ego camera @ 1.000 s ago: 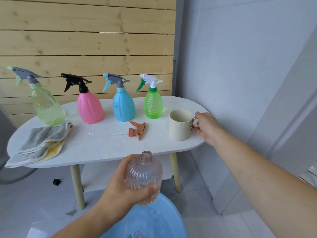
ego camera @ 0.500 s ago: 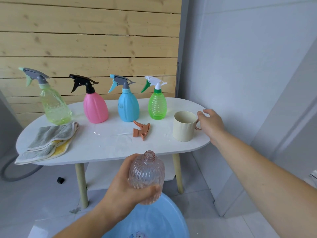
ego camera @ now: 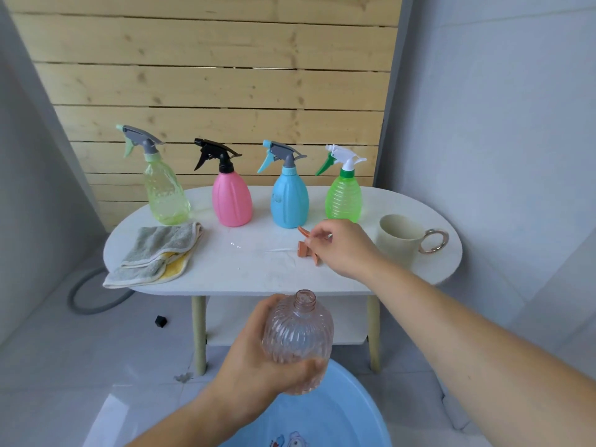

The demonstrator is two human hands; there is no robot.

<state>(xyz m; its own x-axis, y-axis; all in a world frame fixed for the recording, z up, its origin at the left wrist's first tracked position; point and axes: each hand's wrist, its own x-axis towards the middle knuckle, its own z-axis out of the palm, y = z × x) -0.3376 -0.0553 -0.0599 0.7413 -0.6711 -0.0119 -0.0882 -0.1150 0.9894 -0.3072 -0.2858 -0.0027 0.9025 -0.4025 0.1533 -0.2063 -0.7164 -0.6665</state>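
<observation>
Gripping with the left hand [ego camera: 258,359] a ribbed clear bottle [ego camera: 298,333], fingers wrapped round its lower body. Holding it neck open and roughly upright, in the air in front of the tabletop [ego camera: 258,272] and above the blue basin [ego camera: 354,414] on the floor. Pinching with the right hand [ego camera: 345,250] at the orange spray head [ego camera: 304,251], lying flat on the tabletop between the blue spray bottle [ego camera: 288,201] and the cup [ego camera: 398,237], with its thin white tube trailing off to the left.

Likely to go wrong first at the pinch: only fingertips on a small, awkward shape, on a surface looking wet. Easy to fumble it, drop it back or knock it off the near edge. Easy also to brush the green spray bottle [ego camera: 343,201], standing just behind the knuckles, and tip it into its neighbours. Some risk of bending or snagging the tube on lifting, then of missing the narrow neck on feeding it in. Hard to judge the water level in the clear bottle. With any inside, could spill on tilting with eyes on the tabletop, though mostly into the basin. Worth keeping the forearm clear of the cup near the right edge.
</observation>
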